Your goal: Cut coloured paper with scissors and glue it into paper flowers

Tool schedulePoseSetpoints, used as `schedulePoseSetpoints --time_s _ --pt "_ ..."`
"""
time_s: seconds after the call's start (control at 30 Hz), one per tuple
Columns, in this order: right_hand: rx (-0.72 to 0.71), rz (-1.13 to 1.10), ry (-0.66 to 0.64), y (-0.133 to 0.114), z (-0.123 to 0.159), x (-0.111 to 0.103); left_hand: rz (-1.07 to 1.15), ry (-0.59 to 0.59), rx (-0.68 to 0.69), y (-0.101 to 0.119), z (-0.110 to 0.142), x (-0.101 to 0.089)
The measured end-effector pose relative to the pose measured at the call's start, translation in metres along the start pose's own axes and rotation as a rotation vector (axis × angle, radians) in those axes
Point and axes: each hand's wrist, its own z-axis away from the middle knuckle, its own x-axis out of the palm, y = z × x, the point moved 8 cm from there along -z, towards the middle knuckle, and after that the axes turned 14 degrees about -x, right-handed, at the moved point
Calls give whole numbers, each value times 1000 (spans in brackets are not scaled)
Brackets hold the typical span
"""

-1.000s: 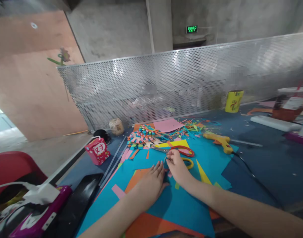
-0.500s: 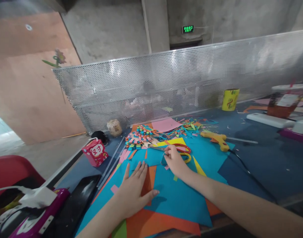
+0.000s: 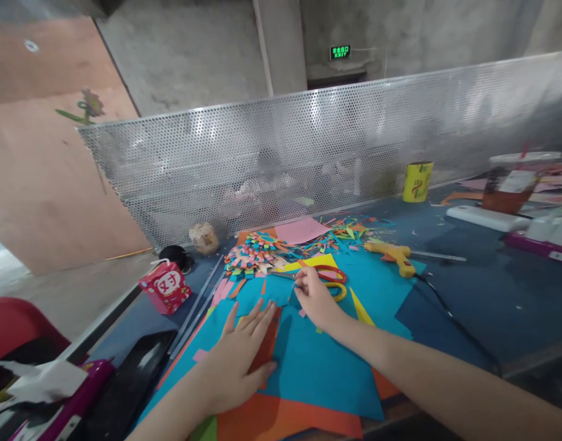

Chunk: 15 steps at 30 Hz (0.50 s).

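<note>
My left hand (image 3: pixel 237 352) lies flat with spread fingers on the blue paper (image 3: pixel 322 367) and a strip of orange paper (image 3: pixel 268 349). Thumb and fingers of my right hand (image 3: pixel 315 297) pinch the edge of a blue paper piece (image 3: pixel 293 297), which tilts up a little; the fingers partly hide it. Just behind that hand lie scissors with red and yellow handles (image 3: pixel 339 291), on yellow paper (image 3: pixel 324 262) and blue paper. Beyond my hands sits a heap of fringed multicoloured paper flowers (image 3: pixel 253 252).
A yellow glue gun (image 3: pixel 393 252) with its cord lies at right. Paper shreds (image 3: pixel 349 231) and pink paper (image 3: pixel 301 229) rest near the perforated metal screen (image 3: pixel 207 165). At left are a red box (image 3: pixel 167 286), a black phone (image 3: pixel 133 380), glue sticks (image 3: pixel 195 309) and a purple power strip (image 3: pixel 64 407).
The whole view has shifted slightly, so things appear a little farther left. My left hand still presses on the paper, and my right hand keeps its pinch beside the scissors.
</note>
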Motion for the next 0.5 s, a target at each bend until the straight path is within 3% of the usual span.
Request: schedulePoseSetpoints --time_s 0.27,0.5 --pt "34 -9 -28 5 0 3 90 53 20 13 -9 4" --pt "86 -37 -34 6 1 4 38 186 -54 -6 -27 -9"
